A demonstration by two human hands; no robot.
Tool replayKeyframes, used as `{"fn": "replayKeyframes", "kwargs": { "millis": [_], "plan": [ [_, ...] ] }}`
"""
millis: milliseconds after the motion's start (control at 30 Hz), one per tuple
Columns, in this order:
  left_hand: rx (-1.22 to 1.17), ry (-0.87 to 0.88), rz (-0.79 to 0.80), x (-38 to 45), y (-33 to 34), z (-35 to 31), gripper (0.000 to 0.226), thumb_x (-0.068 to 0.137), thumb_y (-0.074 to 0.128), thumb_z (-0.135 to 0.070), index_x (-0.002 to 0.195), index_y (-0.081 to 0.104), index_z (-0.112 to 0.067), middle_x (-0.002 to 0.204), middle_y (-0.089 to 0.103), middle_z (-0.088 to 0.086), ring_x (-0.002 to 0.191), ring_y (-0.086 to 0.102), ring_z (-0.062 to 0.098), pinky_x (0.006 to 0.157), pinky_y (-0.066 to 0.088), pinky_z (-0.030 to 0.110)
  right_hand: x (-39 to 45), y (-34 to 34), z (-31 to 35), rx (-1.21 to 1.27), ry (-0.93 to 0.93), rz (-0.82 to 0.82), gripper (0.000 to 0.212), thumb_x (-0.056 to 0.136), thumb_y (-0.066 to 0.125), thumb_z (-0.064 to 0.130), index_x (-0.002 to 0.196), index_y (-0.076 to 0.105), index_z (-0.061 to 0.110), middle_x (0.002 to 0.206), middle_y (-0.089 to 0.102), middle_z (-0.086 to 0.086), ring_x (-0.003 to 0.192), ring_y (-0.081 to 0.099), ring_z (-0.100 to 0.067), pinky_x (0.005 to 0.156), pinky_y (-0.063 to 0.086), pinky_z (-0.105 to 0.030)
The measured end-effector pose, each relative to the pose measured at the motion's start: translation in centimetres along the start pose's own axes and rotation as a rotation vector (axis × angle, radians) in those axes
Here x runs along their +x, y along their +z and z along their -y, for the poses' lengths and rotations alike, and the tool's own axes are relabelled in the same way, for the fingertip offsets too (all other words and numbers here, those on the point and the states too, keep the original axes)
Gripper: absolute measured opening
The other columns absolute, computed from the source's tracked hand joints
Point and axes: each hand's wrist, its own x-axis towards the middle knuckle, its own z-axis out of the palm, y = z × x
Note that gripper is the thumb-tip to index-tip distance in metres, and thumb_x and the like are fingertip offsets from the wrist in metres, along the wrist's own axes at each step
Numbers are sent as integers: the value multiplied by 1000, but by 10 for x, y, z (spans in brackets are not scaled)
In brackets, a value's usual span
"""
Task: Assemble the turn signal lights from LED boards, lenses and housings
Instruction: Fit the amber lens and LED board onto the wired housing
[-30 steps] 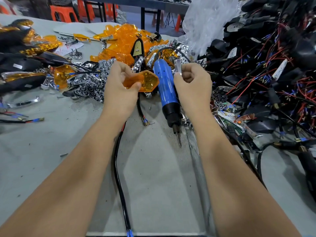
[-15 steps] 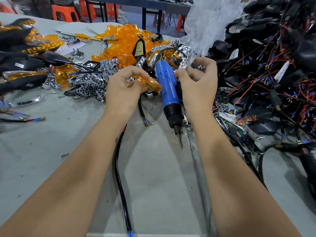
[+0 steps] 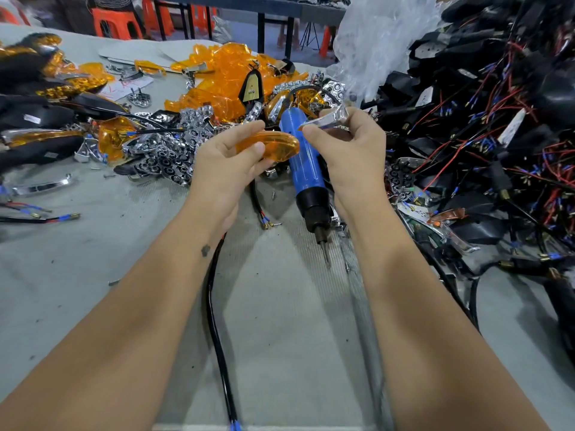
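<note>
A black cable (image 3: 217, 331) is seen nearest, lying on the grey table (image 3: 77, 275) between the two forearms and passing under the left wrist. Further on, just below the right fingers, a blue electric screwdriver (image 3: 306, 163) is laid on the table with its bit turned toward the person.

An amber lens (image 3: 270, 146) is held by the left hand (image 3: 224, 163); the fingers are curled round it, with the thumb pressed on its near face and the other fingertips placed on its top edge. A small clear, curved part (image 3: 333, 119) is pinched by the right hand (image 3: 351, 150) between the thumb tip and the bent forefinger; the other fingers are folded in. The two parts are kept close together above the screwdriver handle, but not touching.

Beyond the left fingers a heap of chrome reflectors (image 3: 174, 150) is found, and behind it a pile of amber lenses (image 3: 224, 73). To the right of the right fingers black housings with red and blue wires (image 3: 482, 119) are heaped, and a clear plastic bag (image 3: 382, 35) is seen behind them.
</note>
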Motion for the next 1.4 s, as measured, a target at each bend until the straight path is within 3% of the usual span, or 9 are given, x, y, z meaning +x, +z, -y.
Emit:
{"fn": "replayKeyframes", "kwargs": {
  "millis": [67, 200, 300, 433, 600, 733, 1033, 1233, 1400],
  "plan": [
    [-10, 16, 23, -1, 0, 1, 40, 92, 57, 10, 119, 60, -20, 120, 67, 11, 108, 69, 20, 85, 58, 29, 0, 0, 1, 53, 3, 23, 16, 78, 78, 0, 85, 63, 2, 79, 64, -14, 74, 58, -22, 76, 54, -47],
    [-2, 11, 26, -2, 0, 0, 50, 88, 61, 13, 124, 53, -21, 112, 72, 6, 104, 71, 18, 84, 58, 29, -1, 1, 5, 220, 36, 69, 17, 82, 72, -5, 84, 58, 5, 78, 68, -14, 71, 70, -19, 64, 51, -25],
    [2, 14, 46, -3, 3, 0, 47, 86, 59, 19, 120, 56, -13, 104, 74, -2, 99, 71, 13, 81, 57, 25, -2, 3, 7, 324, 69, 94, 16, 82, 70, 0, 87, 56, 7, 76, 68, -9, 70, 72, -21, 63, 51, -26],
    [-13, 8, 21, -4, 3, -1, 38, 88, 60, 16, 116, 61, -10, 95, 74, 3, 95, 72, 16, 81, 58, 27, -3, 3, 8, 378, 129, 138, 35, 83, 69, -6, 104, 48, 12, 70, 68, -2, 66, 71, -19, 60, 51, -23],
    [-79, -7, 5, -3, 3, -1, 36, 87, 60, 16, 112, 60, -10, 87, 75, 1, 91, 73, 16, 79, 58, 26, -4, 1, 7, 227, 110, 286, 22, 84, 70, -5, 92, 61, 13, 76, 70, -2, 71, 71, -16, 57, 48, -20],
    [-121, -14, 26, -3, 3, -1, 36, 87, 60, 16, 114, 59, -8, 94, 75, 6, 95, 72, 20, 83, 58, 31, -6, 1, 5, 79, 94, 328, 16, 84, 75, 2, 86, 66, 15, 80, 73, 0, 72, 71, -12, 59, 48, -19],
    [4, 31, 77, -3, 3, 1, 37, 88, 61, 14, 112, 61, -14, 83, 76, -3, 86, 71, 14, 92, 57, 38, -11, 7, 8, 105, 84, 305, 16, 83, 73, -6, 84, 65, 9, 68, 71, 1, 57, 65, -6, 54, 47, -12],
    [-55, 9, 83, -2, 1, 1, 36, 87, 61, 15, 114, 62, -10, 90, 78, 1, 93, 73, 17, 80, 58, 29, -10, 6, 5, 39, 68, 230, 13, 86, 74, 3, 83, 66, 13, 77, 69, 0, 58, 61, -4, 54, 46, -13],
    [-88, 0, 95, -3, 1, 0, 35, 87, 63, 12, 116, 62, -8, 96, 77, 5, 98, 73, 22, 80, 58, 28, -7, 6, -1, -39, 42, 165, 13, 87, 75, 10, 79, 67, 16, 76, 66, 4, 62, 58, 2, 59, 46, -13]
  ]
}}
